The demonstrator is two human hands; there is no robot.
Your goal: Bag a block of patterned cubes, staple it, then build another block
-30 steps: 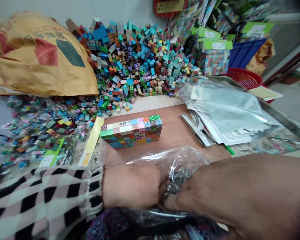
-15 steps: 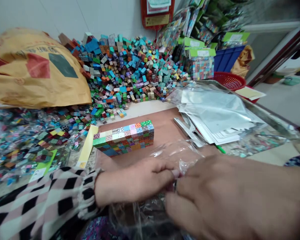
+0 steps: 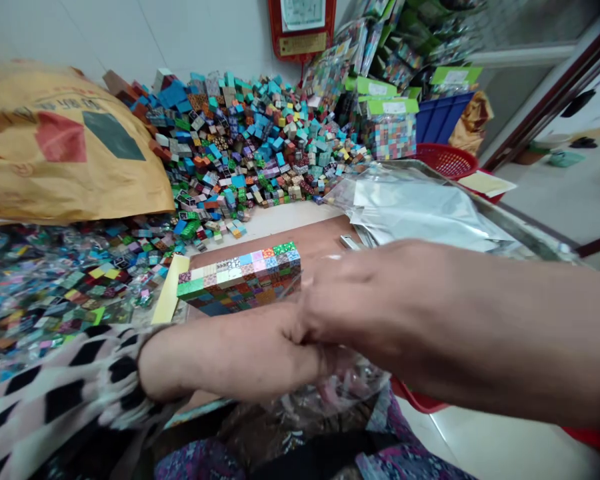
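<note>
My left hand (image 3: 280, 350), in a checked sleeve, is closed on a clear plastic bag (image 3: 330, 393) that hangs crumpled above my lap. Its fingertips are hidden. My right hand (image 3: 350, 300) crosses over it, blurred by motion, its fingers curled shut on the upper part of the bag; a bit of film shows by the knuckles. Just beyond both hands, a block (image 3: 240, 283) of many small coloured cubes stands on the brown board (image 3: 325, 232).
Loose coloured cubes (image 3: 260, 147) are heaped along the wall. A yellow sack (image 3: 75, 153) lies left, a pale yellow strip (image 3: 170, 290) beside the block. Silvery bags (image 3: 420, 207) lie right, before a red basket (image 3: 447, 160) and a blue bin (image 3: 443, 117).
My right hand has moved left and up, across my left hand. The plastic bag has shifted with the hands. The stapler-like metal tool is now mostly covered. The view has turned slightly.
</note>
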